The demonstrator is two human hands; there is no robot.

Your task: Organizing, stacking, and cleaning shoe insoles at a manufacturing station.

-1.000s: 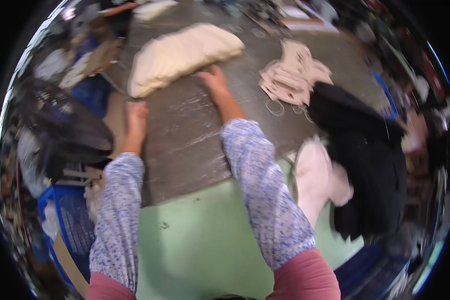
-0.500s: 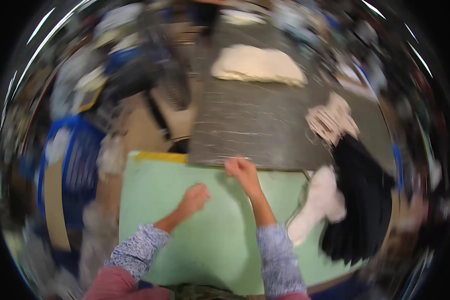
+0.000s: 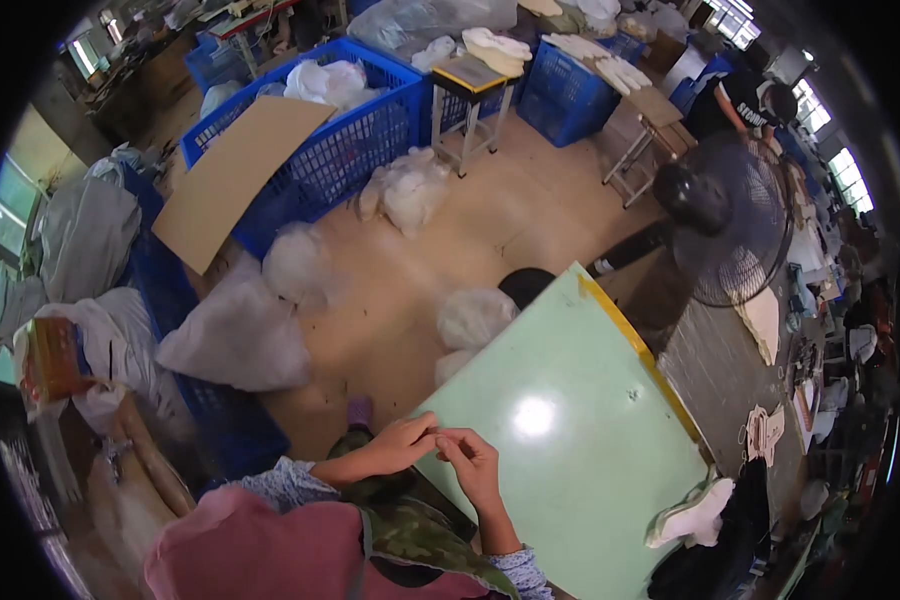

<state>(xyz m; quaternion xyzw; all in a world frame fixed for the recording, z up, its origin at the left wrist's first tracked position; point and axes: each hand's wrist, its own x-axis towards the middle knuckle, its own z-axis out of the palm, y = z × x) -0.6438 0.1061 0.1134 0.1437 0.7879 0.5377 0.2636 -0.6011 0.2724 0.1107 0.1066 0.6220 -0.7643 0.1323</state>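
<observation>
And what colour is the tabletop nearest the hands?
The tabletop is pale green, best seen in the head view.

the left hand (image 3: 398,446) and the right hand (image 3: 474,466) meet at their bent fingers (image 3: 459,437), wrists (image 3: 492,508) apart.

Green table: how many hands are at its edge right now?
2: the left hand and the right hand, fingertips close together at the left edge of the green table. No others show there.
</observation>
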